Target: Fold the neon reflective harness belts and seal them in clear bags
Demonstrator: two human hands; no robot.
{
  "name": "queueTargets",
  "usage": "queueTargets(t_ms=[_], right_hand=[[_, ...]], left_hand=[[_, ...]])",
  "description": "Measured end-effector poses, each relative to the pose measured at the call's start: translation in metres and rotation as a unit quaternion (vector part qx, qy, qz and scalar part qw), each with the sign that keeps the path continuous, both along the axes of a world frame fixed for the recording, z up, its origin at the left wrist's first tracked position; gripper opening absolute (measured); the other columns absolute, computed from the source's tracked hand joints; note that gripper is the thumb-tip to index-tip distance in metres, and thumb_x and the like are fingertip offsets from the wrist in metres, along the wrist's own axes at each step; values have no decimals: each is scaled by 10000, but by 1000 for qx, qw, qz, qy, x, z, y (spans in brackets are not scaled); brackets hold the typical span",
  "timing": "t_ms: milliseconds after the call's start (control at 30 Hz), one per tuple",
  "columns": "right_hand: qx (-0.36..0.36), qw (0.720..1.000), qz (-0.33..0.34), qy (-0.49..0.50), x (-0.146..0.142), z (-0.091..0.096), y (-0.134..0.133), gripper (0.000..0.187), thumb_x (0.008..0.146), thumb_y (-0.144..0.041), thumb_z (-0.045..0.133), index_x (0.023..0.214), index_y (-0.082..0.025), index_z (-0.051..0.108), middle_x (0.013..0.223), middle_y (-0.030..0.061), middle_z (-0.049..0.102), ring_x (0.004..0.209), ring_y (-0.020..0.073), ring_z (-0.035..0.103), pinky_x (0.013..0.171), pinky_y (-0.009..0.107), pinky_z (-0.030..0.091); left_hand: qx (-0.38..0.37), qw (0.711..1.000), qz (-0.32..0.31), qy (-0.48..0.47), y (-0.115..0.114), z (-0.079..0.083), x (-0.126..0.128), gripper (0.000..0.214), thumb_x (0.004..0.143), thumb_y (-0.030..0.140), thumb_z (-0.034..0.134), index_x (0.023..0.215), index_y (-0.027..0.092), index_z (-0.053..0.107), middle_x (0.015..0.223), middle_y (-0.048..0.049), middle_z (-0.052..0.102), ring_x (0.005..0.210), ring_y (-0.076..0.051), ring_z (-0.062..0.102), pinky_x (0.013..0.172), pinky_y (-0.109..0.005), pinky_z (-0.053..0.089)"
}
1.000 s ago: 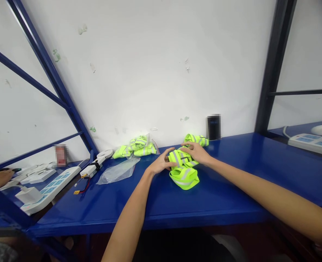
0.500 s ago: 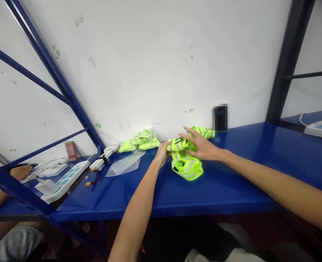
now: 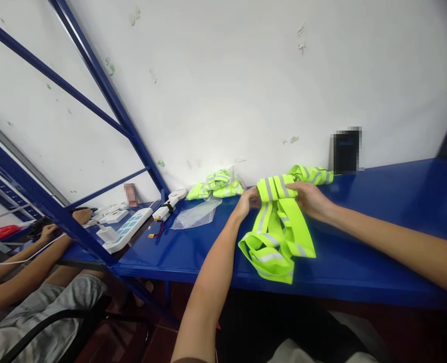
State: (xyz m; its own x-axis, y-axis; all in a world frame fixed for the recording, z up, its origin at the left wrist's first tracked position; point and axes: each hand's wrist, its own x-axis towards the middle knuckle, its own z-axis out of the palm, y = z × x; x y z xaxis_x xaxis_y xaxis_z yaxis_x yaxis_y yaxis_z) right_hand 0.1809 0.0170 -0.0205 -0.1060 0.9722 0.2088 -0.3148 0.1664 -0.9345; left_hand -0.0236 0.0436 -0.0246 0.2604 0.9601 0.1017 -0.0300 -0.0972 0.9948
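Note:
A fluorescent yellow reflective strap vest (image 3: pixel 278 217) with silver stripes is held above the blue table. Its upper part is folded into flat, side-by-side bands, while looser loops hang below towards the front edge. My left hand (image 3: pixel 247 202) grips the left end of the folded bands, its fingertips partly behind them. On the right end, my right hand (image 3: pixel 314 199) is closed with the thumb on top and the other fingers hidden beneath. Just behind the right hand lies another bunched reflective vest (image 3: pixel 312 174), partly covered by the folded one.
Against the wall lie more yellow reflective vests (image 3: pixel 216 184), beside a clear plastic bag (image 3: pixel 197 214). A white handheld fan (image 3: pixel 170 205), a power strip (image 3: pixel 128 230) and a blue frame post (image 3: pixel 140 146) stand left. A dark box (image 3: pixel 345 151) leans right. Another person's arms (image 3: pixel 57 249) are far left.
My right hand, spread over the vest before, now grips the folded bands' right end. The bands lie flatter, and the loops hang longer and nearer the front. The view has shifted left.

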Motion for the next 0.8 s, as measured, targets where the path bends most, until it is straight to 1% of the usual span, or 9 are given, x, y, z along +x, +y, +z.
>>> queueTargets(t_ms=[100,167,267,367,467,567,633,700,800], right_hand=[[-82,996,11,41,0,-2,3,460,775,-202,639,1217,-276,537,838,3,692,605,162,643,553,295,563],[-105,993,19,48,2,-3,5,449,819,-207,599,1253,-289,523,842,0,696,590,148,639,551,276,559],[-120,990,66,31,5,-4,5,247,875,-304,555,1105,-226,596,806,28,695,596,155,643,567,278,558],[-116,984,122,-50,7,-2,-1,413,912,-551,408,974,-192,600,726,56,673,525,181,615,453,287,486],[0,974,113,-194,7,3,-10,480,910,-595,361,906,-178,599,560,26,595,461,176,551,429,267,393],[187,911,18,-367,8,7,-16,431,877,-586,487,928,-182,632,576,-2,570,538,179,543,545,291,426],[236,865,-55,-440,11,8,-16,498,860,-593,521,1109,-175,624,735,33,631,629,200,574,621,324,457],[256,843,-90,-465,15,8,-14,690,831,-559,587,1399,-199,434,1016,95,644,764,234,616,696,364,492],[321,819,-58,-473,20,4,-12,896,781,-457,676,1524,-302,201,1408,133,404,1045,284,597,845,420,511]], left_hand=[[79,996,6,38,-2,-1,4,754,701,209,536,1439,240,384,1194,-68,597,908,-184,595,733,-270,476],[127,989,-24,64,-4,-1,6,849,668,146,577,1471,266,329,1349,-86,513,1045,-215,583,825,-297,484],[200,974,-39,96,-4,-2,9,709,701,168,656,1381,219,461,1350,-104,528,1160,-245,545,941,-329,460],[224,971,7,88,-2,-2,11,472,782,327,674,1217,168,584,1198,-103,633,1093,-241,589,947,-344,459],[190,978,52,61,0,1,10,437,800,468,657,1063,120,660,1037,-104,696,964,-248,636,859,-339,488],[124,989,85,6,1,4,10,475,776,543,652,949,102,690,932,-115,715,866,-251,658,752,-328,510],[96,988,121,-18,1,5,10,481,753,553,666,945,113,690,927,-113,719,860,-251,664,731,-324,512],[71,982,173,3,1,5,10,485,721,560,688,922,118,686,892,-104,718,856,-255,662,712,-321,503],[27,968,237,84,0,5,9,489,683,584,701,822,117,670,770,-94,695,814,-267,654,668,-323,478]])
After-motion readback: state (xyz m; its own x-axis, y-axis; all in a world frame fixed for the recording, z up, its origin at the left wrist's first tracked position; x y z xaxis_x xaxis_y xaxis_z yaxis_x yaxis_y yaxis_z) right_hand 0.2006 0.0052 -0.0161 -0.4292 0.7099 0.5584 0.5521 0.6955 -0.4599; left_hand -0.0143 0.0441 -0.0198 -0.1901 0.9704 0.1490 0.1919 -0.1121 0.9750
